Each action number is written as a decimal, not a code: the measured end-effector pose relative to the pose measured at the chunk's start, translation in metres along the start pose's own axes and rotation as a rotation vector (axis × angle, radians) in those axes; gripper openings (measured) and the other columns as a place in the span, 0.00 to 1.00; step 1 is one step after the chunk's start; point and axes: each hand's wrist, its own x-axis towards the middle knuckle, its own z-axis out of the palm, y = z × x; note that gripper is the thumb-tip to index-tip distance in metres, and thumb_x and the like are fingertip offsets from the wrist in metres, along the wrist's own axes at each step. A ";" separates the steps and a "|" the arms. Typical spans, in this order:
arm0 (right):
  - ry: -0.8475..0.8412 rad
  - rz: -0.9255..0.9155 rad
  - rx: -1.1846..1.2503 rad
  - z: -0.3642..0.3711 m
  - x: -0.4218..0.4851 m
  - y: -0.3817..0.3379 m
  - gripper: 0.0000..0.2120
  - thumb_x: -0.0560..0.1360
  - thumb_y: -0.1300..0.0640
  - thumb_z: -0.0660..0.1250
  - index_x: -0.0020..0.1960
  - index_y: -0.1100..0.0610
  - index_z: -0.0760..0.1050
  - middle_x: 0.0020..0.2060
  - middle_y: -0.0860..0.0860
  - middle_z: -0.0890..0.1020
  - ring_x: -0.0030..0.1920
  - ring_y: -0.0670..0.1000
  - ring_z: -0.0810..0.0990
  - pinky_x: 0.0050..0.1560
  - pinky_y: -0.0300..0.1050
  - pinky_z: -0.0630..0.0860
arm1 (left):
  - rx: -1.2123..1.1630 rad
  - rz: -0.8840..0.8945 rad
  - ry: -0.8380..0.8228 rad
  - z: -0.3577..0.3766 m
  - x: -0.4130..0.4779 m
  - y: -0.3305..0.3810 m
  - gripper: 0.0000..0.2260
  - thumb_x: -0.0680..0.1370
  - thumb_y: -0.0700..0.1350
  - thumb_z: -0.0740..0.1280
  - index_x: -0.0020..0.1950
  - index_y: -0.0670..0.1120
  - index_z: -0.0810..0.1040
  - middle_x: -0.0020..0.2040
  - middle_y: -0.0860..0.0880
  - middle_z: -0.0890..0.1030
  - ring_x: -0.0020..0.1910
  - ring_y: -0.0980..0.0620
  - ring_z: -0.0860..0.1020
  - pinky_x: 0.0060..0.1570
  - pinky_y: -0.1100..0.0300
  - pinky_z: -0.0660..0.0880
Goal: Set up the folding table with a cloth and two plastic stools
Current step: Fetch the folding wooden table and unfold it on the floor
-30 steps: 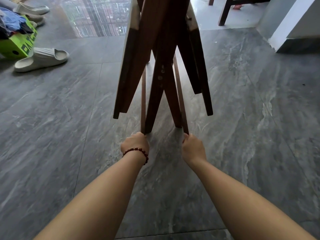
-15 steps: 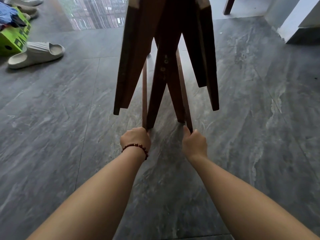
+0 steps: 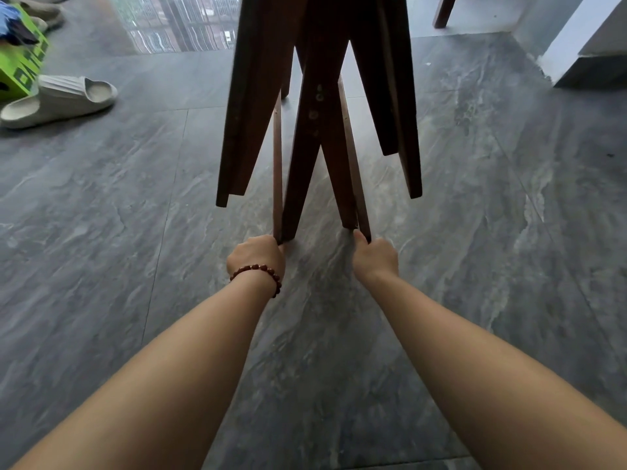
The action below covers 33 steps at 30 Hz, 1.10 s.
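Head camera: on my feed the folding table stands collapsed and upright in the middle of a grey marbled floor, straight ahead of the person wearing the camera. Its dark wooden legs cross into a narrow inverted V, and two flat leaves hang down on either side with their lower edges clear of the floor.

Both bare arms reach forward and down to the feet of the legs. The left hand, with a bracelet of dark red beads on its wrist, is closed like a fist round the bottom of the left-side leg. I see only its back and knuckles, and the fingertips are hidden behind it. The right hand grips the bottom of the right-side leg, its thumb laid up along the wood and the other fingers curled round the far side, where I cannot tell how they sit.

At far left a pale slipper lies on the floor just beside a bright green box. A dark furniture leg shows at the top right, near a white wall corner.
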 end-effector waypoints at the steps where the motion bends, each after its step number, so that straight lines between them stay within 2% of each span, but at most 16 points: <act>1: -0.008 0.013 0.004 -0.001 -0.001 -0.002 0.23 0.81 0.46 0.55 0.60 0.65 0.73 0.57 0.60 0.78 0.58 0.59 0.76 0.52 0.47 0.70 | -0.018 0.000 -0.004 -0.002 -0.001 -0.001 0.19 0.80 0.58 0.56 0.53 0.45 0.77 0.39 0.47 0.77 0.38 0.47 0.78 0.35 0.56 0.75; 4: -0.062 0.045 0.020 -0.003 -0.002 -0.005 0.25 0.80 0.44 0.56 0.61 0.65 0.73 0.54 0.60 0.78 0.56 0.60 0.77 0.54 0.50 0.74 | -0.020 0.016 0.004 -0.008 -0.005 -0.003 0.20 0.79 0.59 0.55 0.49 0.43 0.75 0.35 0.47 0.74 0.34 0.49 0.75 0.30 0.58 0.71; 7: -0.136 0.124 0.133 -0.002 -0.001 -0.009 0.29 0.76 0.39 0.59 0.60 0.64 0.74 0.48 0.58 0.78 0.47 0.57 0.77 0.47 0.50 0.74 | -0.055 0.033 0.026 -0.018 -0.011 -0.002 0.23 0.79 0.61 0.54 0.47 0.42 0.75 0.35 0.47 0.75 0.32 0.50 0.74 0.27 0.59 0.67; 10: -0.206 0.175 0.259 -0.007 -0.011 -0.022 0.25 0.76 0.41 0.62 0.57 0.63 0.74 0.40 0.53 0.76 0.36 0.50 0.72 0.33 0.39 0.68 | -0.296 0.099 -0.049 -0.033 -0.014 0.004 0.21 0.79 0.59 0.55 0.48 0.43 0.75 0.39 0.48 0.78 0.37 0.50 0.78 0.35 0.58 0.71; 13: -0.282 0.106 0.333 -0.017 -0.029 -0.040 0.16 0.79 0.46 0.60 0.48 0.59 0.74 0.30 0.50 0.73 0.27 0.46 0.70 0.26 0.38 0.65 | -0.484 0.173 -0.093 -0.053 -0.023 0.010 0.16 0.80 0.57 0.56 0.48 0.46 0.75 0.42 0.50 0.78 0.43 0.51 0.79 0.43 0.58 0.72; 18: -0.333 -0.053 0.378 -0.037 -0.066 -0.071 0.13 0.80 0.49 0.59 0.45 0.58 0.73 0.29 0.50 0.72 0.27 0.47 0.69 0.26 0.38 0.65 | -0.524 0.222 -0.003 -0.082 -0.043 0.016 0.15 0.80 0.56 0.57 0.50 0.46 0.75 0.46 0.48 0.78 0.45 0.49 0.78 0.44 0.57 0.72; 22: -0.308 -0.178 0.240 -0.063 -0.094 -0.105 0.12 0.81 0.49 0.57 0.50 0.57 0.74 0.29 0.50 0.72 0.26 0.47 0.70 0.24 0.37 0.67 | -0.511 0.266 0.013 -0.119 -0.064 0.028 0.16 0.80 0.56 0.57 0.52 0.46 0.75 0.47 0.46 0.79 0.44 0.49 0.77 0.43 0.56 0.73; 24: -0.285 -0.236 0.175 -0.076 -0.106 -0.122 0.13 0.81 0.50 0.56 0.52 0.58 0.74 0.29 0.50 0.73 0.27 0.47 0.71 0.26 0.38 0.68 | -0.489 0.304 0.018 -0.139 -0.076 0.034 0.14 0.81 0.53 0.56 0.54 0.45 0.76 0.49 0.45 0.80 0.45 0.48 0.78 0.45 0.55 0.75; 27: -0.258 -0.373 -0.007 -0.093 -0.122 -0.144 0.13 0.81 0.50 0.56 0.49 0.58 0.73 0.30 0.51 0.74 0.29 0.48 0.72 0.30 0.40 0.70 | -0.355 0.391 0.061 -0.168 -0.094 0.039 0.12 0.81 0.44 0.55 0.57 0.42 0.75 0.52 0.43 0.80 0.44 0.49 0.77 0.45 0.57 0.75; 29: -0.236 -0.481 -0.108 -0.103 -0.132 -0.156 0.12 0.81 0.50 0.56 0.46 0.57 0.72 0.32 0.51 0.75 0.31 0.48 0.74 0.32 0.39 0.70 | -0.250 0.432 0.108 -0.185 -0.104 0.042 0.12 0.81 0.41 0.54 0.60 0.40 0.74 0.54 0.42 0.79 0.49 0.47 0.78 0.48 0.56 0.75; 31: -0.187 -0.585 -0.195 -0.109 -0.140 -0.161 0.10 0.81 0.51 0.57 0.45 0.55 0.71 0.33 0.49 0.76 0.33 0.45 0.75 0.31 0.37 0.68 | -0.144 0.462 0.198 -0.194 -0.109 0.041 0.12 0.81 0.42 0.56 0.62 0.41 0.72 0.54 0.43 0.79 0.52 0.46 0.78 0.49 0.57 0.74; 33: -0.131 -0.692 -0.236 -0.112 -0.143 -0.160 0.08 0.80 0.52 0.58 0.45 0.54 0.71 0.34 0.47 0.75 0.35 0.43 0.73 0.31 0.35 0.65 | -0.091 0.472 0.288 -0.199 -0.112 0.033 0.11 0.80 0.45 0.57 0.60 0.45 0.72 0.52 0.46 0.78 0.50 0.47 0.78 0.49 0.54 0.77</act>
